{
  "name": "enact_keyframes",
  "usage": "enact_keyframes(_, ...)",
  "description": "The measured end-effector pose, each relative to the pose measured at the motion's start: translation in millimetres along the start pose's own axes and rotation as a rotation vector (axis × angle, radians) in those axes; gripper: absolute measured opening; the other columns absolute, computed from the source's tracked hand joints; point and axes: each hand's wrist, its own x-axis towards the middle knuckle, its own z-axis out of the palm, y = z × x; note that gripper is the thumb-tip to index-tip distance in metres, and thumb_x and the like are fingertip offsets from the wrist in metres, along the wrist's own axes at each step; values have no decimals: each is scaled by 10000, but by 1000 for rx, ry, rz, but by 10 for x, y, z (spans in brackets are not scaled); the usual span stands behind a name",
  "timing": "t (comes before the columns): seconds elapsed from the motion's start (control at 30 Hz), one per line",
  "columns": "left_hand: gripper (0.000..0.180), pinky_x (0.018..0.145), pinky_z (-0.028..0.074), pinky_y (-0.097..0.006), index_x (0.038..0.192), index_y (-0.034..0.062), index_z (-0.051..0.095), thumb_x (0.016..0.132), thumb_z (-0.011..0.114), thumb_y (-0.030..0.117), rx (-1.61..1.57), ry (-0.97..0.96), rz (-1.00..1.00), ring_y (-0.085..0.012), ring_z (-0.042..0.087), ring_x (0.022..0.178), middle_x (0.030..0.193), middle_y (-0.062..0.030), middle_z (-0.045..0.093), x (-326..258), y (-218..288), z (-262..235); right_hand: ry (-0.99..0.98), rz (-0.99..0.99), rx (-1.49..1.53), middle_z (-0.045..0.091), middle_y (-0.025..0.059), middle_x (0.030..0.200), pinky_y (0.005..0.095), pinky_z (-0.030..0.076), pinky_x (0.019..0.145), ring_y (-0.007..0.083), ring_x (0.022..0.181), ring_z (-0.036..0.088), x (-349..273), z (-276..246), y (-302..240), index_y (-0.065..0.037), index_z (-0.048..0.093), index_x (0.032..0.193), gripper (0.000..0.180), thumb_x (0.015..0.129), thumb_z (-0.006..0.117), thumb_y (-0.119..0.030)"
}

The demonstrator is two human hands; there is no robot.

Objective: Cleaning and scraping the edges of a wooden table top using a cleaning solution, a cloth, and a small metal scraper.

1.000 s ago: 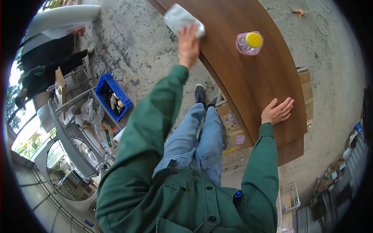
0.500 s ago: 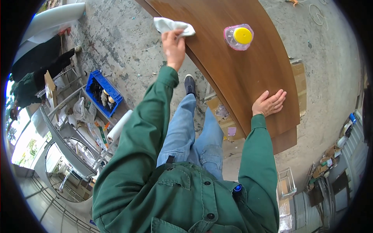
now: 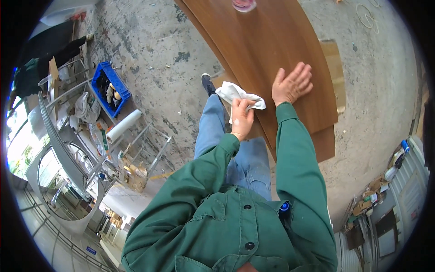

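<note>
A long brown wooden panel (image 3: 272,50) lies in front of me, seemingly on top of another one like it. My left hand (image 3: 242,119) grips a white cloth (image 3: 235,94) at the panel's left edge. Over the panel's right part, my right hand (image 3: 292,85) is open, fingers spread and holding nothing; whether the palm touches the wood I cannot tell. Near the top of the view a clear bottle with a pink rim (image 3: 244,4) stands on the panel, its upper part cut off by the picture's edge.
Cardboard (image 3: 334,75) shows beside the panel's right edge. On the floor at left are a blue crate (image 3: 111,89) with tools and a white roll (image 3: 123,127) by a metal frame (image 3: 161,152). A coiled cord (image 3: 366,17) lies far right.
My left hand has drawn the cloth nearer along the panel's left edge. My right hand has lifted or slid forward and left, fingers spreading. The bottle now sits at the top of view.
</note>
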Motion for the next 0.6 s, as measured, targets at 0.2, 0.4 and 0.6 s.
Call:
enact_keyframes(0.2,274,808,462,-403,938,73,626,712,591,-78,239,135,325,-319,559,912,860,-115,570,470,-144,-141,32,-317,39,329,-21,1523,490,236,1107,232,1349,354,29,-184,1488,-317,370,1454,540,939,512,-397)
enact_keyframes(0.4,171,744,441,-414,914,75,673,755,668,12,358,30,523,-324,540,855,868,-131,558,708,164,140,186,83,356,538,112,1326,496,343,985,302,1178,528,-203,-139,2637,-133,478,1344,464,954,502,-384)
enact_keyframes(0.6,190,711,443,-399,920,134,656,750,653,47,337,-416,705,-283,539,828,865,-63,556,-603,253,969,199,322,-52,513,94,1343,563,295,1018,278,1234,488,-1078,-85,3008,-102,499,1295,421,954,497,-349)
